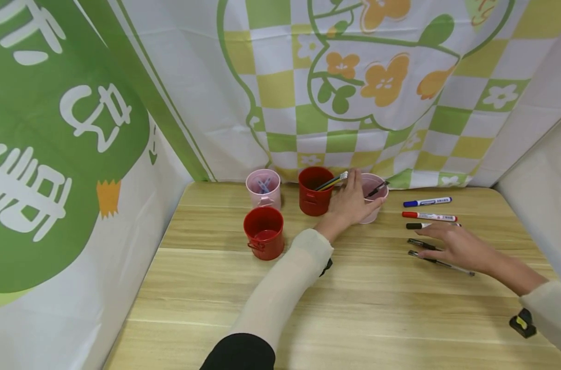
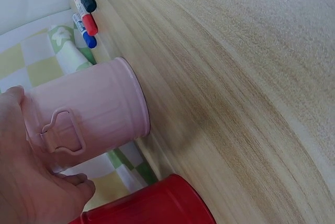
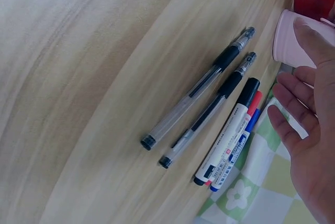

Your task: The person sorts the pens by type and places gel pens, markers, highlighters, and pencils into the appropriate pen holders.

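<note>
My left hand (image 1: 350, 203) holds the right-hand pink bucket (image 2: 89, 109) at its rim, thumb on one side and fingers on the other. A dark pen (image 1: 377, 189) leans inside that bucket. My right hand (image 1: 461, 249), fingers apart and holding nothing, hovers over the pens at the right of the table. In the right wrist view, two clear gel pens (image 3: 196, 103) with black grips lie side by side, near a black-capped marker (image 3: 227, 132). Beyond it are a red marker (image 1: 429, 216) and a blue marker (image 1: 427, 202).
A red bucket (image 1: 314, 203) with several pencils (image 1: 333, 181) stands left of the held bucket. Farther left is another pink bucket (image 1: 272, 196) with light blue sticks inside. A bare red bucket (image 1: 267, 249) stands in front of it. A patterned cloth (image 1: 280, 118) hangs behind the table.
</note>
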`<state>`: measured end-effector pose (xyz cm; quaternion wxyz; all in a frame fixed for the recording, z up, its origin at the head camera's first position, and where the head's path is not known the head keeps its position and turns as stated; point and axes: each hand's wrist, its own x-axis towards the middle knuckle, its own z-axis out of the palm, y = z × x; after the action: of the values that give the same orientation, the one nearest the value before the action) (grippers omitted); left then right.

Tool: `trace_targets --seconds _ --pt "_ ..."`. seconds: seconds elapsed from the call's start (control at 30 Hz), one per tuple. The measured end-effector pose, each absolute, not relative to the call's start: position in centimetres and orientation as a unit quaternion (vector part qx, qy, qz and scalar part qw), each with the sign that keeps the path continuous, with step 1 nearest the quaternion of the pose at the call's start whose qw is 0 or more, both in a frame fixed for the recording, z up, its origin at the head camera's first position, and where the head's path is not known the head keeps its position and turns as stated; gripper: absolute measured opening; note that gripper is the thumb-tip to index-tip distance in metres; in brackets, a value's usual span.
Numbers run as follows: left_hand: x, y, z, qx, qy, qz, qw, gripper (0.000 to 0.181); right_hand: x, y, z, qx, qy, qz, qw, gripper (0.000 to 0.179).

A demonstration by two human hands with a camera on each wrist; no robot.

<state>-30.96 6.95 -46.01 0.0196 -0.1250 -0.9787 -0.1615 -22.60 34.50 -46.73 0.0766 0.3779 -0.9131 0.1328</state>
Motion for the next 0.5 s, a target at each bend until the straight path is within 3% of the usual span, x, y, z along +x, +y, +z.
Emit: trace_targets --seconds 0.5 --pt "-31.0 7.1 -46.2 -0.119 -0.98 -0.16 0.028 0.107 -21.7 35.4 -48.9 0.407 -0.898 0.119 0.116 0.045"
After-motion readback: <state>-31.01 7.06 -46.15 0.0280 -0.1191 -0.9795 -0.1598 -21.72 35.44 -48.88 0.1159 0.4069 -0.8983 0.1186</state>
